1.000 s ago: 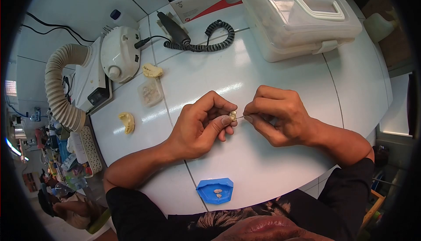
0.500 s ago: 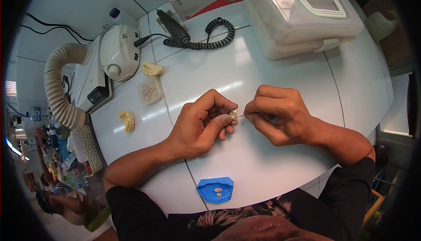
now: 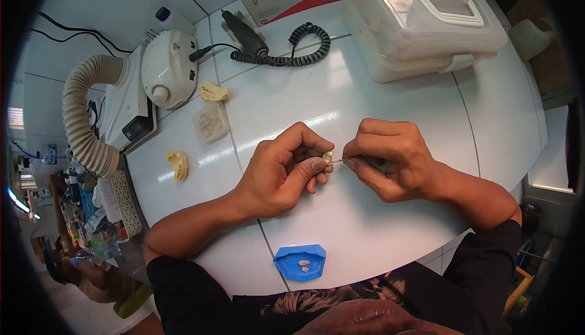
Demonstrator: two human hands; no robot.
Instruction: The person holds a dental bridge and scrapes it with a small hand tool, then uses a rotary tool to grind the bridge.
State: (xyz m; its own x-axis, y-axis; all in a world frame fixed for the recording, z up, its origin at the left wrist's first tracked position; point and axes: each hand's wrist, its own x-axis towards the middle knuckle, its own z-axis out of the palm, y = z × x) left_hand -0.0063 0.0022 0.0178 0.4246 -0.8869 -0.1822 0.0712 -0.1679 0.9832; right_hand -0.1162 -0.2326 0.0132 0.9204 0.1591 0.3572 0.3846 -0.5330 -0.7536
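Note:
Between the thumb and fingers of my left hand (image 3: 286, 167) is a small cream-coloured tooth piece (image 3: 328, 157). My right hand (image 3: 393, 158) pinches a thin metal tool (image 3: 338, 161), whose tip points left and meets the tooth piece or lies very close to it. Nearer my body, a blue tray (image 3: 314, 253) holds small pale pieces (image 3: 304, 265). Left of my hands, a yellowish dental cast (image 3: 177, 165) lies on the white tiled table (image 3: 378, 237).
Another cast (image 3: 214, 92) and a clear container (image 3: 211, 123) are at the left. Behind them stand a white machine (image 3: 167, 70), a ribbed hose (image 3: 79, 115) and a corded handpiece (image 3: 245, 35). A mask box (image 3: 286, 0) and plastic case (image 3: 420, 21) stand at the back. Another person (image 3: 100, 274) is lower left.
The tooth piece looks slightly turned in my left fingers. Both hands keep nearly the same place, and the whole view has shifted a little.

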